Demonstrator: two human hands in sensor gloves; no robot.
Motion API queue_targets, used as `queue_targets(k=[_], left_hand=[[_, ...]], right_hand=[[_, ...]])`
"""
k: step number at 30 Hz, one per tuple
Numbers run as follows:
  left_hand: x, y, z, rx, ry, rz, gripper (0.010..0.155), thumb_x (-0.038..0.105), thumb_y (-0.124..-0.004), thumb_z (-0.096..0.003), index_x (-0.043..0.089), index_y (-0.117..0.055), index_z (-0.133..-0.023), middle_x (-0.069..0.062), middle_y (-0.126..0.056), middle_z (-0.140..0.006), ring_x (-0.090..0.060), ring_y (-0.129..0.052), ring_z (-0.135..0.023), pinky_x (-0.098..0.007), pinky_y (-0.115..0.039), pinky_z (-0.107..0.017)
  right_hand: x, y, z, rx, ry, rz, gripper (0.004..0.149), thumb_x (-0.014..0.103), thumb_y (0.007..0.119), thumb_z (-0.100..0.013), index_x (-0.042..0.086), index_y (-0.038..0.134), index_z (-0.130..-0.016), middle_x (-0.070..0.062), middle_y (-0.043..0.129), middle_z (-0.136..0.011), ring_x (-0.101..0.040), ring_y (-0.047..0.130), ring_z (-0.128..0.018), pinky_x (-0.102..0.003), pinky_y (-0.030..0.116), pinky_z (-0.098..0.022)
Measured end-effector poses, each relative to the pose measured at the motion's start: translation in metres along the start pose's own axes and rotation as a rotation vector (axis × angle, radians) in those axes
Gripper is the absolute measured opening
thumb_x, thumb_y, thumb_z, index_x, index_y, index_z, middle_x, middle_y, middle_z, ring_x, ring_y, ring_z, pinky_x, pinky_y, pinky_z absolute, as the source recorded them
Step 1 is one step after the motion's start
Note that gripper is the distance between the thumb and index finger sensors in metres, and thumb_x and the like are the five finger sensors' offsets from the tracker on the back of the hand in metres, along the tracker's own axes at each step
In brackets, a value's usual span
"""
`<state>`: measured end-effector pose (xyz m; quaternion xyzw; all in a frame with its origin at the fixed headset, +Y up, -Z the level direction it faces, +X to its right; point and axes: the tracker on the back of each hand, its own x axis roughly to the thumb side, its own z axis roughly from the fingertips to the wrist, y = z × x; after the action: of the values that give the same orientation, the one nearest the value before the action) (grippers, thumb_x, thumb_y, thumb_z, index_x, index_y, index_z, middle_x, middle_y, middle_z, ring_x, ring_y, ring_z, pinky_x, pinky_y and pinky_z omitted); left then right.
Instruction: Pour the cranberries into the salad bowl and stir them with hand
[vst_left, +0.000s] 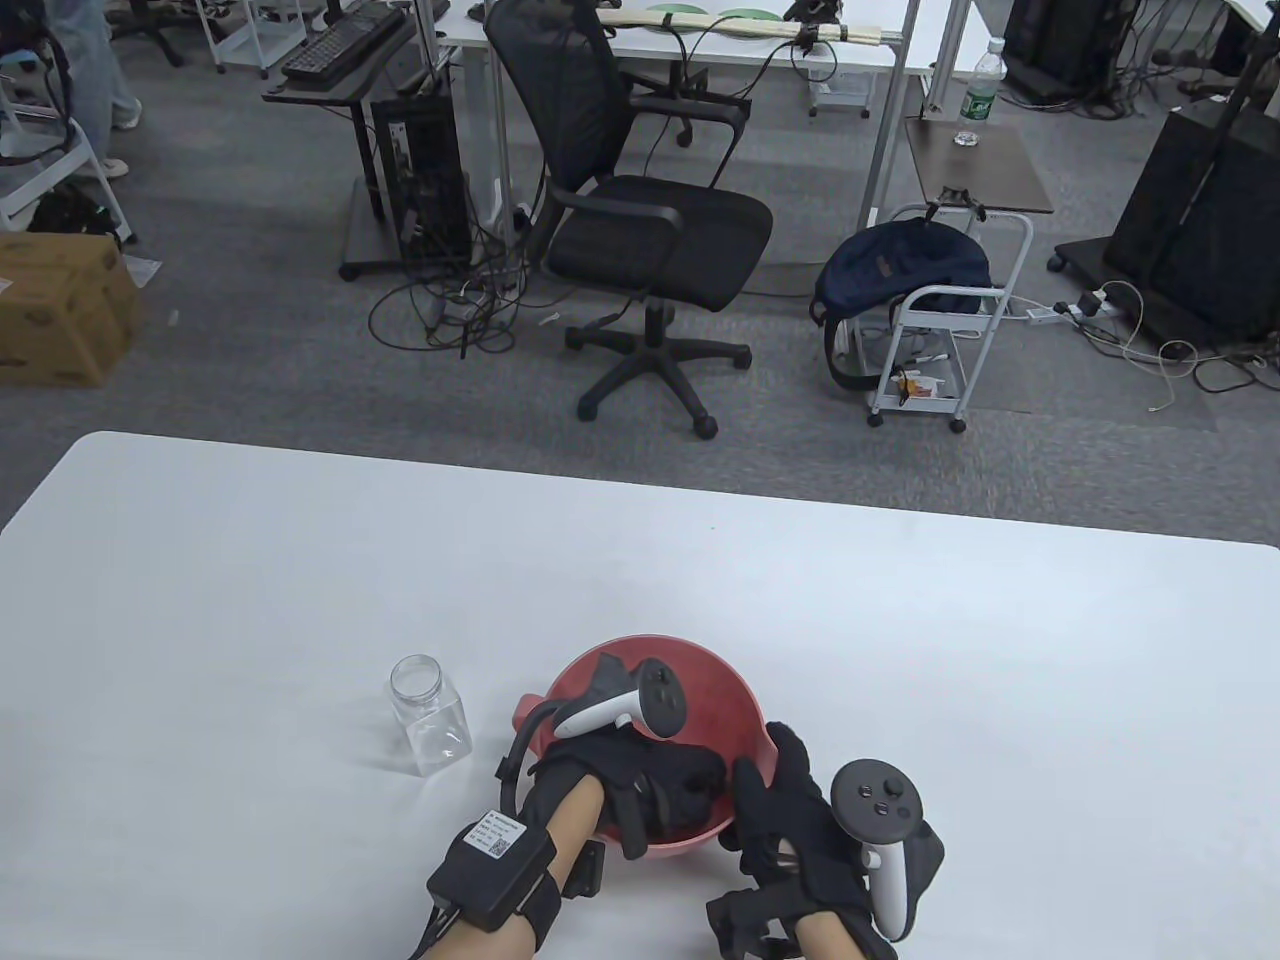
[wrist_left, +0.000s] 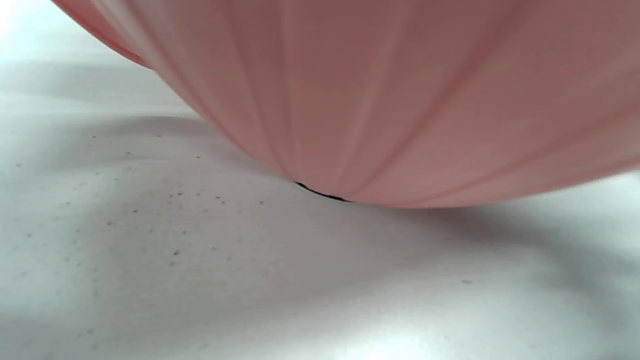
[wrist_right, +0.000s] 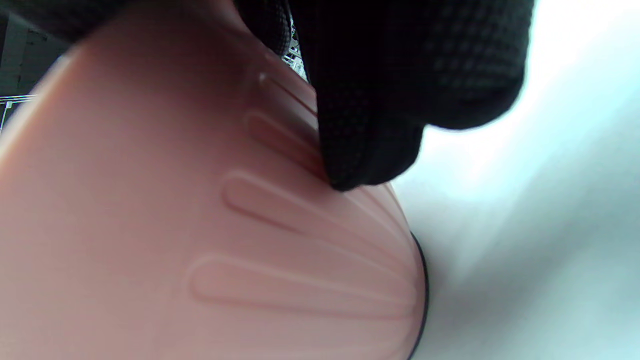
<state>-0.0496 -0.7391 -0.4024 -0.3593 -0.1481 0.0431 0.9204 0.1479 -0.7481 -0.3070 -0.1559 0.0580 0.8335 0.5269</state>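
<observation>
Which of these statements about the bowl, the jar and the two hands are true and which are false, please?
1. The left hand reaches into the red bowl. True.
2. The clear jar lies on its side. False: it stands upright on the table, left of the bowl.
3. The right hand rests against the bowl's outer wall. True.
4. The jar has its lid on. False: its mouth is open.
5. The bowl sits at the table's far edge. False: it sits near the person.
</observation>
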Motion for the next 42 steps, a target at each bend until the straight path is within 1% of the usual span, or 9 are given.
queue_targets(k=[6,10,17,19,23,33,35,39,42], left_hand=[[0.000,0.000,0.000,0.012,0.009,-0.005,0.066,0.085,-0.071,-0.0411,0.083,-0.045,-0.101,0.055,-0.061,-0.119,0.004,-0.057,-0.122,-0.034,-0.071,-0.085],[0.000,0.000,0.000,0.014,0.010,-0.003,0.065,0.084,-0.069,-0.0440,0.082,-0.042,-0.103,0.050,-0.052,-0.123,0.001,-0.047,-0.123,-0.036,-0.068,-0.086],[-0.003,0.001,0.000,0.028,-0.005,0.027,0.066,0.086,-0.061,-0.0499,0.074,-0.035,-0.109,0.036,-0.046,-0.128,-0.004,-0.046,-0.123,-0.038,-0.066,-0.086],[-0.003,0.001,0.000,0.028,-0.007,0.031,0.068,0.085,-0.059,-0.0521,0.066,-0.035,-0.113,0.030,-0.046,-0.129,-0.005,-0.046,-0.123,-0.039,-0.065,-0.085],[-0.003,0.001,0.000,0.027,-0.004,0.034,0.072,0.084,-0.059,-0.0551,0.055,-0.035,-0.117,0.022,-0.048,-0.129,-0.009,-0.047,-0.122,-0.041,-0.065,-0.084],[-0.008,0.001,0.000,0.011,0.005,0.091,0.079,0.081,-0.057,-0.0602,0.033,-0.042,-0.121,0.002,-0.055,-0.127,-0.026,-0.058,-0.115,-0.039,-0.073,-0.078],[-0.008,0.002,0.001,0.007,0.016,0.086,0.079,0.080,-0.058,-0.0605,0.031,-0.043,-0.121,-0.001,-0.057,-0.126,-0.027,-0.061,-0.113,-0.037,-0.074,-0.077],[-0.009,0.002,0.001,-0.003,0.057,0.081,0.076,0.080,-0.059,-0.0610,0.030,-0.053,-0.118,-0.002,-0.069,-0.120,-0.028,-0.071,-0.106,-0.034,-0.079,-0.073],[-0.011,0.002,0.002,0.000,0.068,0.081,0.071,0.080,-0.058,-0.0613,0.034,-0.063,-0.115,0.003,-0.079,-0.114,-0.026,-0.081,-0.100,-0.032,-0.084,-0.069]], right_hand=[[0.000,0.000,0.000,0.000,0.001,-0.002,0.067,0.059,0.071,-0.051,0.027,0.046,-0.104,-0.013,0.074,-0.102,-0.020,0.102,-0.040,-0.025,0.092,-0.022],[0.000,0.000,0.000,0.000,0.002,-0.003,0.067,0.059,0.071,-0.051,0.027,0.046,-0.104,-0.013,0.074,-0.102,-0.020,0.102,-0.040,-0.025,0.092,-0.022],[0.000,-0.001,0.000,0.003,0.001,-0.005,0.066,0.059,0.070,-0.051,0.028,0.046,-0.104,-0.013,0.074,-0.102,-0.020,0.102,-0.040,-0.025,0.092,-0.022],[0.000,-0.001,0.000,0.002,0.002,-0.004,0.066,0.059,0.070,-0.051,0.028,0.046,-0.104,-0.013,0.074,-0.102,-0.020,0.102,-0.040,-0.025,0.092,-0.022],[0.000,-0.001,0.000,0.003,0.001,-0.004,0.066,0.059,0.070,-0.052,0.027,0.046,-0.104,-0.013,0.074,-0.102,-0.020,0.102,-0.040,-0.025,0.092,-0.022],[0.000,-0.001,0.000,0.001,0.003,-0.003,0.065,0.058,0.069,-0.052,0.027,0.046,-0.104,-0.013,0.074,-0.102,-0.020,0.103,-0.040,-0.025,0.092,-0.022],[-0.001,-0.001,0.000,0.002,0.003,-0.001,0.065,0.058,0.069,-0.052,0.027,0.046,-0.104,-0.013,0.074,-0.102,-0.020,0.103,-0.040,-0.025,0.092,-0.022],[-0.001,-0.001,0.000,0.002,0.003,-0.002,0.065,0.058,0.069,-0.052,0.027,0.046,-0.104,-0.013,0.074,-0.102,-0.020,0.103,-0.040,-0.025,0.092,-0.022],[-0.001,-0.001,0.000,0.000,0.004,-0.004,0.065,0.058,0.069,-0.052,0.027,0.046,-0.104,-0.013,0.074,-0.102,-0.020,0.102,-0.039,-0.025,0.092,-0.022]])
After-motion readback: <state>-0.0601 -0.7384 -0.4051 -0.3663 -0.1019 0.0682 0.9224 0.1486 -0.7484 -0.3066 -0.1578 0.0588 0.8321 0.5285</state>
